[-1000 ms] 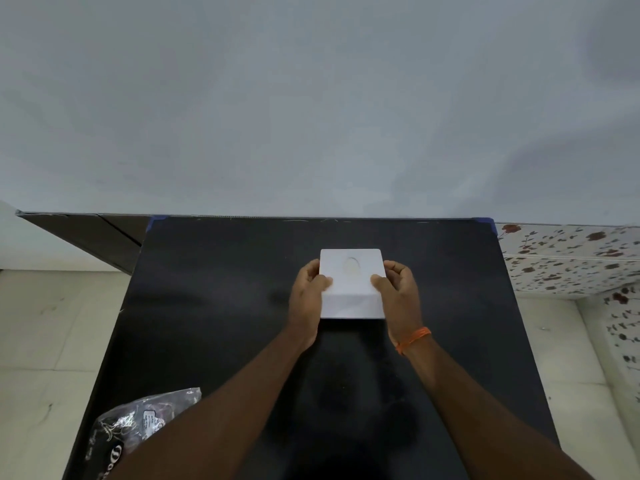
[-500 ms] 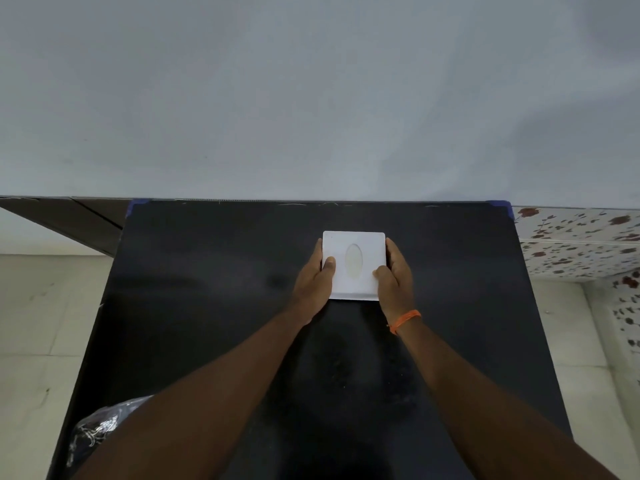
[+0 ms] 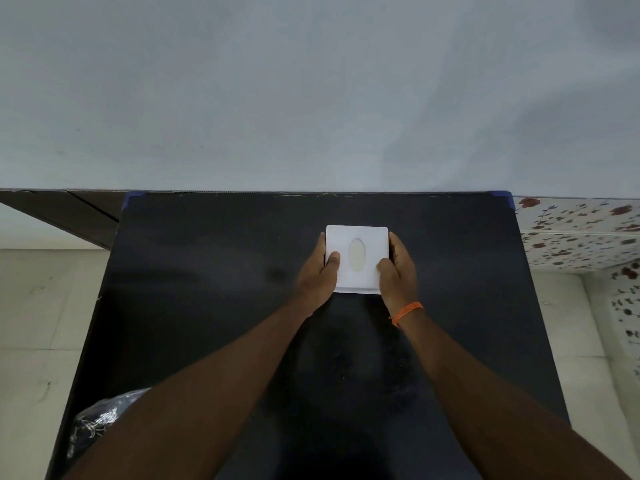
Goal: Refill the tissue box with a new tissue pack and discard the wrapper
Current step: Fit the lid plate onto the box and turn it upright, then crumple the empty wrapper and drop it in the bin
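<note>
A white square tissue box [image 3: 356, 237] with an oval opening on top stands on the black table [image 3: 207, 271], a little beyond its middle. My left hand [image 3: 320, 275] grips the box's left side, thumb on the top face. My right hand [image 3: 398, 268] grips its right side the same way; an orange band circles that wrist. A crinkled clear plastic wrapper [image 3: 100, 420] lies at the table's near left corner, partly hidden behind my left forearm. No tissue shows through the oval opening.
The table's far edge meets a pale grey wall [image 3: 311, 98]. Pale floor tiles [image 3: 34, 341] lie to the left, and a floral-patterned tiled surface [image 3: 581, 233] to the right. A dark wooden surface [image 3: 69, 209] sits at the far left.
The box's top face has tipped from tilted away to flat toward the camera, so its front side is almost out of sight. Both hands kept their hold on its sides.
</note>
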